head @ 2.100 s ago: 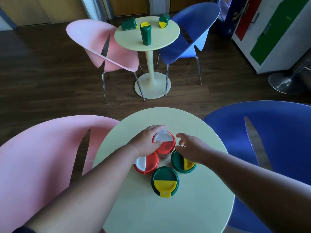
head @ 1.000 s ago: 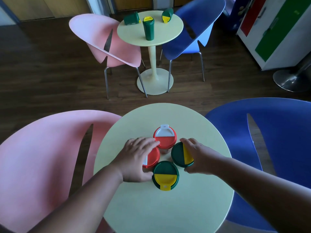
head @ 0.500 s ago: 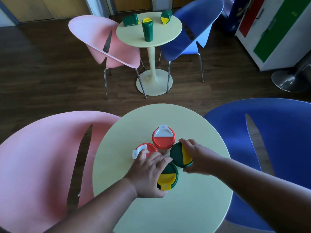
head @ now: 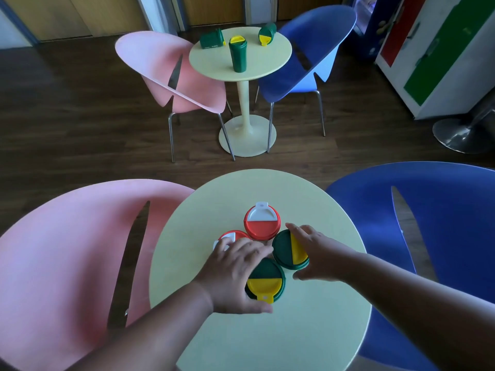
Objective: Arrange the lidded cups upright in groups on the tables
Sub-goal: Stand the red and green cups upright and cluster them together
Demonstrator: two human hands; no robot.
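Several lidded cups stand upright close together on the near round table (head: pixel 308 330). Two are red: one with a red and white lid (head: pixel 262 223) at the back, another (head: pixel 231 236) to its left, partly hidden by my fingers. Two are green with yellow lids. My left hand (head: pixel 234 274) is wrapped around the front green cup (head: pixel 265 283). My right hand (head: pixel 317 254) grips the right green cup (head: pixel 290 250) from its right side. On the far table (head: pixel 278 57) one green cup (head: pixel 237 56) stands upright; two green cups (head: pixel 212 39) (head: pixel 267 34) lie on their sides.
A pink chair (head: pixel 67 250) is at my left and a blue chair (head: pixel 439 223) at my right. Another pink chair (head: pixel 171 73) and blue chair (head: pixel 313 60) flank the far table. A cabinet with red and green doors (head: pixel 434 49) stands at the right wall. The floor is dark wood.
My left hand went from the back red cup to the left red cup, then down onto the front green cup. My right hand stayed on the right green cup.
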